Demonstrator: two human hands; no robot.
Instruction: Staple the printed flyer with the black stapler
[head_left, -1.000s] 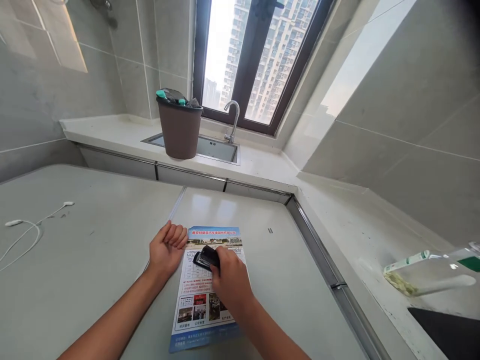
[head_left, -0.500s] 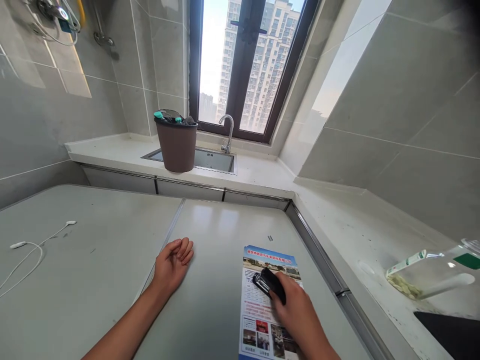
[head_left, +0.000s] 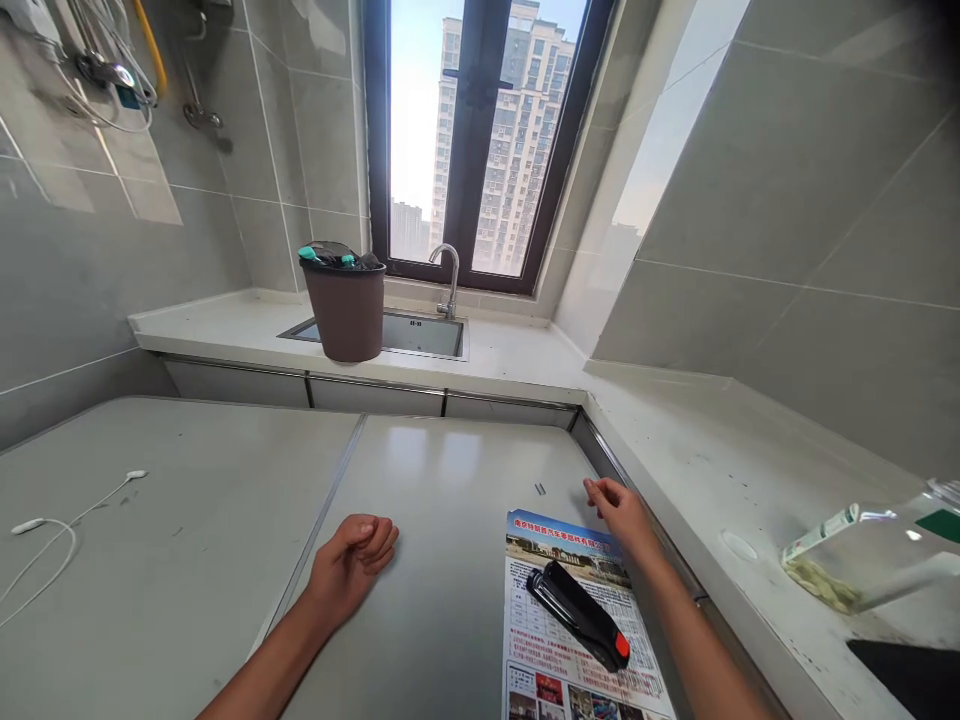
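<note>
A printed flyer (head_left: pixel 570 640) lies on the grey table (head_left: pixel 442 560) at the lower right. A black stapler (head_left: pixel 577 614) with a red end rests on it, untouched. My right hand (head_left: pixel 621 512) hovers just past the flyer's far right corner, fingers loosely curled, holding nothing I can see. A small loose staple (head_left: pixel 539 489) lies a little left of that hand. My left hand (head_left: pixel 352 565) rests on the table to the left of the flyer, fingers curled inward, nothing in it.
A brown bin (head_left: pixel 345 305) with a black bag stands by the sink (head_left: pixel 409 335) and tap (head_left: pixel 448 275) under the window. White earphones (head_left: pixel 56 520) lie at the far left. A clear plastic bottle (head_left: pixel 870 550) lies on the right counter.
My right hand slid the flyer and stapler to the right, then let go of the stapler and moved forward past the flyer's corner. My left hand stayed put.
</note>
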